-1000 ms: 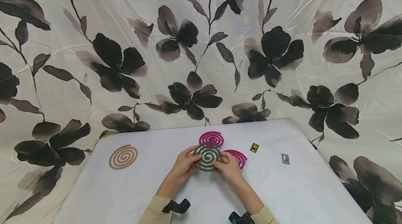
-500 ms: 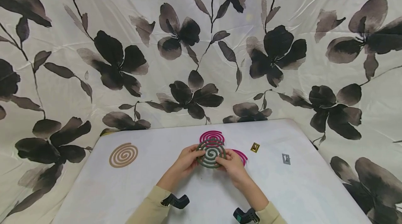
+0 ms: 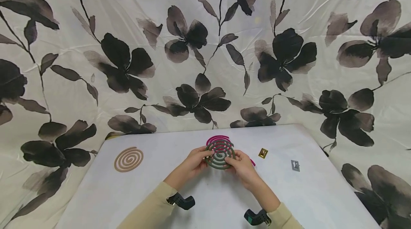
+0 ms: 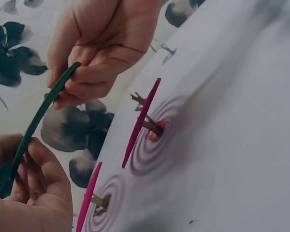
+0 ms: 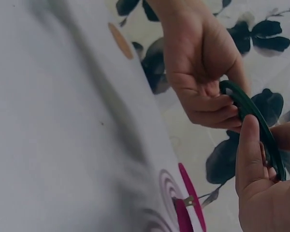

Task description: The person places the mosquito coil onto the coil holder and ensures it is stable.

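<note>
A dark green mosquito coil point(image 3: 220, 154) is held up, tilted, above the table. My left hand point(image 3: 195, 161) pinches its left edge between thumb and fingers; my right hand point(image 3: 243, 168) pinches its right edge. In the left wrist view the green coil point(image 4: 38, 116) shows edge-on, curving between both hands. Behind it, a magenta mosquito coil point(image 3: 218, 137) is partly covered. A second magenta coil point(image 3: 253, 163) is mostly hidden by my right hand. The left wrist view shows one magenta coil point(image 4: 141, 122) raised on a small metal stand point(image 4: 157, 126), the other point(image 4: 90, 198) likewise raised.
A tan mosquito coil point(image 3: 128, 159) lies flat at the left of the white table point(image 3: 128, 193). Toward the right lie a small gold metal stand point(image 3: 263, 153) and a silver one point(image 3: 295, 165). A floral cloth point(image 3: 192, 61) hangs behind the table.
Both hands have carried the green coil slightly away from me and to the right. It overlaps more of the rear magenta coil, and my right hand covers more of the other.
</note>
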Motion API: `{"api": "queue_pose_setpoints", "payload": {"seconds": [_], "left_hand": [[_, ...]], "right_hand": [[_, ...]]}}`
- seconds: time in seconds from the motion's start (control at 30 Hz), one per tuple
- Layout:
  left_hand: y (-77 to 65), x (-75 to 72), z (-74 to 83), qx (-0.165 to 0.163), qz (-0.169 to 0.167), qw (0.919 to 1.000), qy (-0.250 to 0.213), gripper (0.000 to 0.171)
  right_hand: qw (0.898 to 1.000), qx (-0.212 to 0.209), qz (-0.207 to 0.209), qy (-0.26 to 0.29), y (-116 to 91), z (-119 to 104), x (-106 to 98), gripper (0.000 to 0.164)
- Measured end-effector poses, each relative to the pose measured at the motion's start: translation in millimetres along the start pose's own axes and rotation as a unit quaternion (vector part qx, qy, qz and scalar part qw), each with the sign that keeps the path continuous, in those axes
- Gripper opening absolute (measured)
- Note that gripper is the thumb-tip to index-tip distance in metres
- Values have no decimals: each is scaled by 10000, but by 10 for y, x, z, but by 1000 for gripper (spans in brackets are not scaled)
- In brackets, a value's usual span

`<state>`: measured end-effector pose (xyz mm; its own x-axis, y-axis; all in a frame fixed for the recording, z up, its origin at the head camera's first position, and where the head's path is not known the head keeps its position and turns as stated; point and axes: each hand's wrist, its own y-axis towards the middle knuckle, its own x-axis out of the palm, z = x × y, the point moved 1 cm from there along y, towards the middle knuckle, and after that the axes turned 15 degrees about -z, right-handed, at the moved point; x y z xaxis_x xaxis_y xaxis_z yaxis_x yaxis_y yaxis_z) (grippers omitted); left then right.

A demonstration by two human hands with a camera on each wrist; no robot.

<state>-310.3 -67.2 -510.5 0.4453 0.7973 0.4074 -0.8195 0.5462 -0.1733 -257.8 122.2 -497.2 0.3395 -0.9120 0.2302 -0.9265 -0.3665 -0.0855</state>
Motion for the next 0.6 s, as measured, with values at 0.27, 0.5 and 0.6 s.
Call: {"api": "queue_pose_setpoints", "payload": {"seconds": [0.27, 0.5, 0.6], "left_hand": [[90, 67, 133, -120, 78, 9998, -128, 40], [172, 153, 305, -177, 75, 9995, -244, 36], [225, 197, 374, -160, 20, 9995, -274, 35]], "right_hand": [[9997, 87, -212, 6, 30, -154, -86, 33], [9991, 227, -337, -115, 69, -345, -170, 30], [9989, 258, -393, -70, 72, -454, -219, 32]]}}
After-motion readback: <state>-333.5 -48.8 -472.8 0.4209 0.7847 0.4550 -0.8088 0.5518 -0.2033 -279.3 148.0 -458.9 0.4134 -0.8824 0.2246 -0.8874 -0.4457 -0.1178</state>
